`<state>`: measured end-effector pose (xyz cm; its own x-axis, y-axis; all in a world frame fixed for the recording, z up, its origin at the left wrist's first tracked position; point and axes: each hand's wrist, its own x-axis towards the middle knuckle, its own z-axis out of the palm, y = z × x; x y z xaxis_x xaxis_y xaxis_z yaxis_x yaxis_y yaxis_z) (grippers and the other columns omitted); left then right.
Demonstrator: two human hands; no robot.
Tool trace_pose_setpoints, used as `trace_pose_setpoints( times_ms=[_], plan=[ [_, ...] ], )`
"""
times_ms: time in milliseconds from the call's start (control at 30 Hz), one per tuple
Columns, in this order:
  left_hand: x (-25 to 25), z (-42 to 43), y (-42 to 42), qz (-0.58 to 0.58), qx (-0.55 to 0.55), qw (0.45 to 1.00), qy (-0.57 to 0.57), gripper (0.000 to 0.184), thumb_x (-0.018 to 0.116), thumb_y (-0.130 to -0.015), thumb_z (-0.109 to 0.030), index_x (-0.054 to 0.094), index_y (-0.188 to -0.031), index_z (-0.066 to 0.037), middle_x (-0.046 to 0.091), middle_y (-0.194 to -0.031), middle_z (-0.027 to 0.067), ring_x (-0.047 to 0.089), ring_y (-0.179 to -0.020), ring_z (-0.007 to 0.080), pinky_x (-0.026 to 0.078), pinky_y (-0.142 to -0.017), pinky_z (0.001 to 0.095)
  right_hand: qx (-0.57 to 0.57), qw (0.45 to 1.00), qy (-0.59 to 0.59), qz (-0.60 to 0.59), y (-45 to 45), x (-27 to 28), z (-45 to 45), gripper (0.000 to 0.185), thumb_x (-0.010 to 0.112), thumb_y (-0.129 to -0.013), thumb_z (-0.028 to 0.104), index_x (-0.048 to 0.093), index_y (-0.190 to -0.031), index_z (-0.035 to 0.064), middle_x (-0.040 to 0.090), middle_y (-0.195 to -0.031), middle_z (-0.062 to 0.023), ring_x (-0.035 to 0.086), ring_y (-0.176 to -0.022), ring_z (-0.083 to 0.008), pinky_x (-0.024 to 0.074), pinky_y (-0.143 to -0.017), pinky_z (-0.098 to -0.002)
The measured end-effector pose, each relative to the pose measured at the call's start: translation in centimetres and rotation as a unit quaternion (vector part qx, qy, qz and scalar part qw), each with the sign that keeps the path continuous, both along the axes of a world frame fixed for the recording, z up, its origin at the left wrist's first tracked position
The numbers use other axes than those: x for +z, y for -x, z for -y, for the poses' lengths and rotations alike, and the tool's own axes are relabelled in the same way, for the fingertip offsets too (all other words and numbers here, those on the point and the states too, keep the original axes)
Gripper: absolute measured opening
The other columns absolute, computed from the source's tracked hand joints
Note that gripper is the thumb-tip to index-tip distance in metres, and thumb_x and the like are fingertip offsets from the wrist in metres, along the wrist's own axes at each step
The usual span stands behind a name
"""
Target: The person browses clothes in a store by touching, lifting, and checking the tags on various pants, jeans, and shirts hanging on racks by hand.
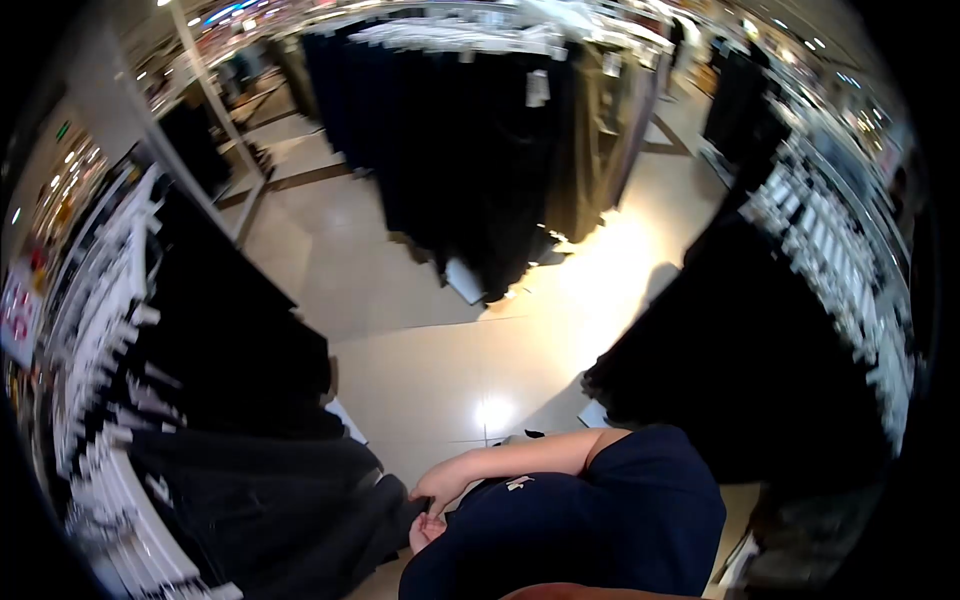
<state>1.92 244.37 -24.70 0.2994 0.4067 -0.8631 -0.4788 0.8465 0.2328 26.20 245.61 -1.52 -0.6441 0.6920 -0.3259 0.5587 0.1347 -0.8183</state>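
A pair of dark grey trousers (270,500) hangs from the rack at the lower left, its lower end drawn out toward my body. My right hand (445,483) reaches across my chest, fingers closed on the end of the trouser leg. Just below it, my left hand (426,532) has curled fingers against the same cloth edge. The left forearm is hidden behind my navy shirt (600,520), and the exact finger contact is small and hard to make out.
White hangers (130,510) line the left rack, with black garments (230,310) beyond. Another rack of black garments (740,350) stands at right. Ahead, dark and brown trousers (590,150) hang on a central rack. Pale tiled floor (400,380) runs between them. A mirror-like panel frame (215,110) rises at upper left.
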Motion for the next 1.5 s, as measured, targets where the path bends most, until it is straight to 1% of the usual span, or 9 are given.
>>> trace_pose_setpoints(
  times_ms=[233,400,633,700,800,867,1000,1267,1500],
  plan=[
    [-1.4,-12.4,-3.2,-0.015,-0.241,0.968,-0.068,0.01,0.052,-0.078,-0.02,0.052,-0.072,-0.012,0.048,-0.057,-0.002,0.046,-0.051,0.009,0.04,-0.047,0.0208,-0.349,0.932,-0.015,0.092,-7.3,-4.8,7.6,0.062,0.056,-0.076,0.039,0.038,-0.12,-0.0006,0.049,-0.11,-0.0225,0.048,-0.1,-0.0369,0.0387,-0.086,-0.0386],
    [0.8,-15.3,-12.2,-0.059,-0.268,0.945,-0.177,0.01,0.053,-0.078,-0.021,0.052,-0.079,-0.011,0.048,-0.063,-0.0028,0.046,-0.056,0.0097,0.038,-0.049,0.0215,-0.752,0.65,-0.082,-0.072,-10.4,-6.6,12.5,0.056,0.06,-0.076,0.025,0.037,-0.12,0.0008,0.051,-0.107,-0.016,0.052,-0.095,-0.0243,0.0419,-0.083,-0.0325],
    [-3.1,-8.9,-18.8,0.079,-0.384,0.918,-0.061,0.008,0.051,-0.079,-0.015,0.051,-0.082,-0.008,0.049,-0.06,0.0013,0.048,-0.054,0.0113,0.039,-0.044,0.0226,-0.878,0.399,-0.217,-0.151,-18.1,-8.0,16.8,0.063,0.061,-0.075,0.014,0.028,-0.127,0.0014,0.045,-0.118,-0.015,0.044,-0.109,-0.0203,0.0395,-0.085,-0.0302],
    [-2.3,-5.3,-19.7,-0.018,-0.572,0.807,-0.142,0.011,0.05,-0.079,-0.017,0.053,-0.084,-0.008,0.052,-0.062,0.0025,0.051,-0.053,0.0139,0.04,-0.046,0.0244,-0.882,0.35,-0.281,-0.146,-20.8,-6.5,19.1,0.071,0.062,-0.075,0.017,0.02,-0.131,0.002,0.04,-0.124,-0.0172,0.036,-0.117,-0.0241,0.031,-0.094,-0.0318],
    [-3.4,-2.4,-21.5,-0.123,-0.811,0.307,-0.483,0.023,0.051,-0.078,-0.026,0.059,-0.087,-0.005,0.061,-0.073,0.0111,0.059,-0.067,0.0221,0.046,-0.06,0.0353,-0.883,0.3,-0.361,-0.026,-25.9,-4.3,22.1,0.079,0.063,-0.075,0.022,0.013,-0.133,0.0016,0.029,-0.13,-0.0231,0.026,-0.123,-0.0302,0.0211,-0.1,-0.0341],
    [-3.2,-2.4,-24.4,-0.186,-0.806,0.359,-0.432,0.026,0.052,-0.077,-0.027,0.06,-0.087,-0.004,0.062,-0.081,0.0148,0.06,-0.075,0.0271,0.046,-0.07,0.0365,-0.927,0.248,-0.265,0.096,-28.9,-3.2,23.5,0.087,0.068,-0.069,0.033,0.017,-0.129,-0.0043,0.025,-0.127,-0.0323,0.028,-0.119,-0.0382,0.0254,-0.097,-0.0346],
    [-5.4,-6.8,-30.9,-0.226,-0.813,0.2,-0.497,0.026,0.048,-0.075,-0.022,0.061,-0.088,-0.005,0.06,-0.088,0.0185,0.057,-0.086,0.0332,0.044,-0.076,0.0388,-0.937,0.326,-0.034,-0.118,-34.7,-0.8,27.0,0.071,0.067,-0.066,0.044,0.048,-0.101,-0.0148,0.047,-0.108,-0.0318,0.047,-0.105,-0.0289,0.0351,-0.089,-0.0304],
    [-3.3,-4.8,-42.8,-0.187,-0.814,0.227,-0.5,0.032,0.047,-0.074,-0.028,0.061,-0.09,-0.004,0.06,-0.09,0.018,0.056,-0.086,0.0331,0.044,-0.077,0.0377,-0.957,0.03,-0.169,-0.233,-39.7,-8.3,32.1,0.058,0.06,-0.073,0.037,0.048,-0.103,-0.0113,0.048,-0.112,-0.0219,0.046,-0.105,-0.0242,0.034,-0.089,-0.0291],
    [-3.3,-3.7,-51.8,-0.113,-0.824,0.138,-0.538,0.03,0.051,-0.073,-0.029,0.062,-0.087,-0.005,0.061,-0.082,0.0172,0.058,-0.077,0.0319,0.044,-0.071,0.0373,-0.955,-0.063,-0.104,-0.27,-41.2,-15.3,33.0,0.051,0.056,-0.075,0.034,0.05,-0.103,-0.0084,0.05,-0.111,-0.021,0.047,-0.104,-0.0254,0.0358,-0.087,-0.0304]
  ],
)
